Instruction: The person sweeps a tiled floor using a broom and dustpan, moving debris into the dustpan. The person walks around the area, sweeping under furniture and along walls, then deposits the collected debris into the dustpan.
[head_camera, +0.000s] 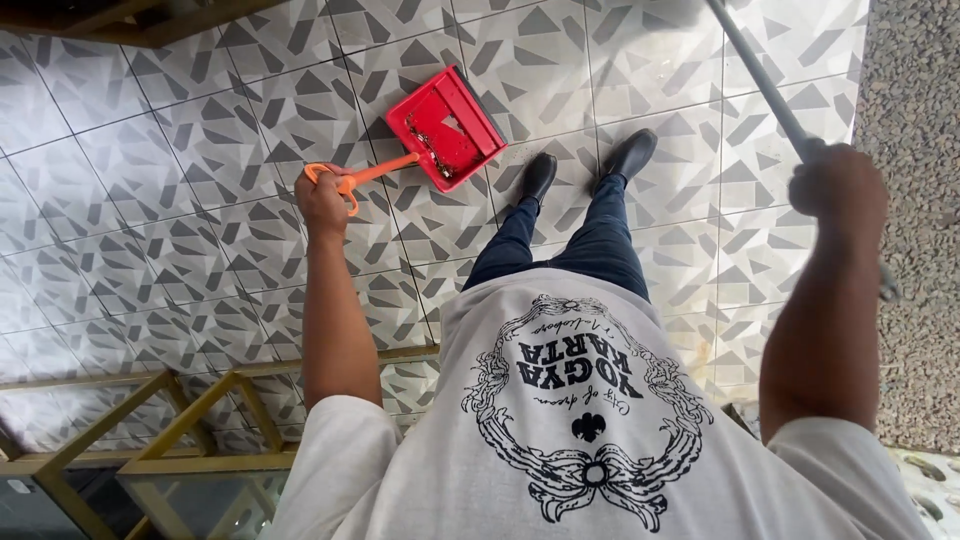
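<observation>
1. The person stands on a floor (180, 170) of grey tiles with triangle shapes on them, and we look down over a white shirt (590, 420) with a black drawing.
2. The left hand (322, 200) is closed tight around the orange handle (365, 175) of a red dustpan (445, 125).
3. The dustpan is held low, just in front of the two black shoes (585, 165). I cannot tell if it touches the tiles.
4. There are a few small bits of dirt and dust inside the dustpan, so I think some sweeping is already done.
5. The right hand (838, 185) is closed around a long grey pole (760, 85). The pole goes up and away out of sight, so I cannot see what is on its end.
6. The tiles near the shoes look mostly clean, with pale smudges further off. It seems little is left to pick up here.
7. A gold metal frame with glass (170, 450) stands to the left, well apart from the dustpan.
8. A rough pebbly strip (915, 150) runs along the right side.
</observation>
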